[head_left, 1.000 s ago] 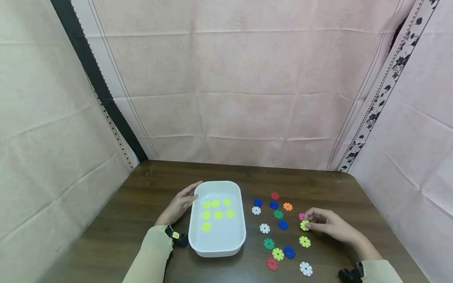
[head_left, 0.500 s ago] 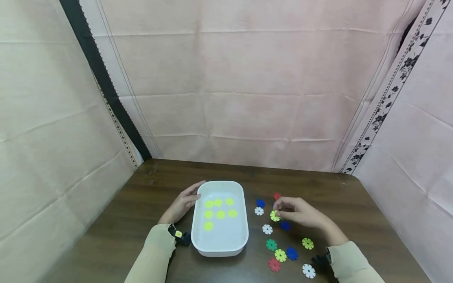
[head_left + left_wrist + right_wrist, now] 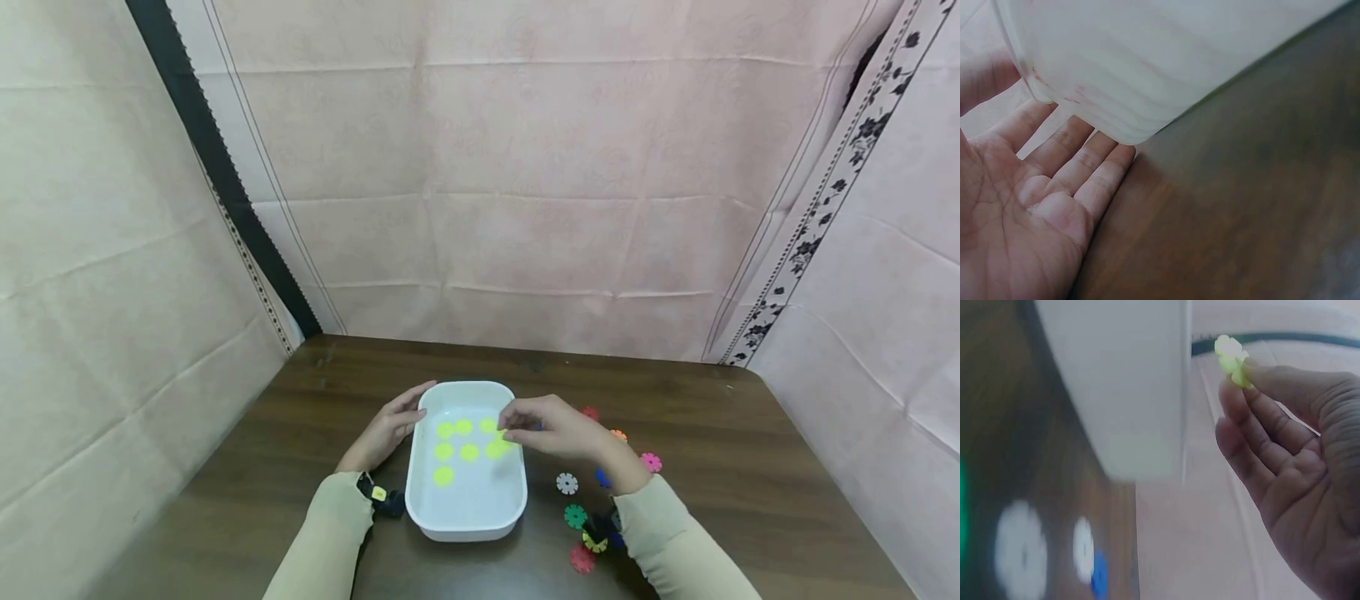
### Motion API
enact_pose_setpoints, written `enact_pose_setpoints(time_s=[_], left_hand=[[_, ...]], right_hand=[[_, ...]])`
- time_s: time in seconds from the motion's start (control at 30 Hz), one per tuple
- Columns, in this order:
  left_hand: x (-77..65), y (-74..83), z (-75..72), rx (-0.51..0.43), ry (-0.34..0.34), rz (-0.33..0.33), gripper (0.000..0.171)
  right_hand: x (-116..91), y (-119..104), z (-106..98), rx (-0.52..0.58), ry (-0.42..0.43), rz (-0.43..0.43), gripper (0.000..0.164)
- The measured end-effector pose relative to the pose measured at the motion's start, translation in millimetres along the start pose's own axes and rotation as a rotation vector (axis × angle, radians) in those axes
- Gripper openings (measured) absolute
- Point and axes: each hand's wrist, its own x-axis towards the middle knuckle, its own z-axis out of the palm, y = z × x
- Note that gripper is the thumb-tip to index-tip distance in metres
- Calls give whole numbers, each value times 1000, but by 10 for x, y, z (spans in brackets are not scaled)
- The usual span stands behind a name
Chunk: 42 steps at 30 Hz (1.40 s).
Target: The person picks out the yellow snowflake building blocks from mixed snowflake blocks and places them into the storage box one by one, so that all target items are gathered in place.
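A white rectangular plastic tub [image 3: 483,504] stands on the table with several yellow-green snowflake discs [image 3: 443,476] lying flat inside. My left hand [image 3: 384,432] holds the tub at its far left corner, thumb at the rim and fingers along the outside. In the left wrist view those fingers [image 3: 1088,164] reach against the tub's wall. My right hand [image 3: 553,427] is over the tub's right side. Between thumb and index finger it pinches a yellow-green snowflake disc [image 3: 1235,362], tilted on edge and above the rim in the right wrist view.
Loose discs lie right of the tub: a white disc [image 3: 567,483], a green disc [image 3: 575,517], a red disc [image 3: 582,558], a pink disc [image 3: 651,462] and others partly hidden under the right forearm. Cloth walls [image 3: 525,208] enclose the brown table [image 3: 765,500].
My right hand has moved left from the loose discs to over the tub, carrying the yellow-green snowflake disc. My left hand stays at the tub's corner.
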Motion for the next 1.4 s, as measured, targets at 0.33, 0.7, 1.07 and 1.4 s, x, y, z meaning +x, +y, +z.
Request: enact_pose_setpoints(time_s=[0.33, 0.7, 1.07, 1.4], left_hand=[[-12, 18, -3, -15, -20, 12, 51], [-4, 31, -15, -25, -27, 18, 54], [2, 11, 7, -19, -17, 17, 54], [2, -3, -18, -12, -27, 13, 52]], right_hand=[[446, 33, 456, -228, -187, 137, 12], [463, 53, 561, -383, -181, 185, 6], [443, 95, 559, -358, -182, 174, 7], [415, 71, 375, -78, -137, 72, 16]])
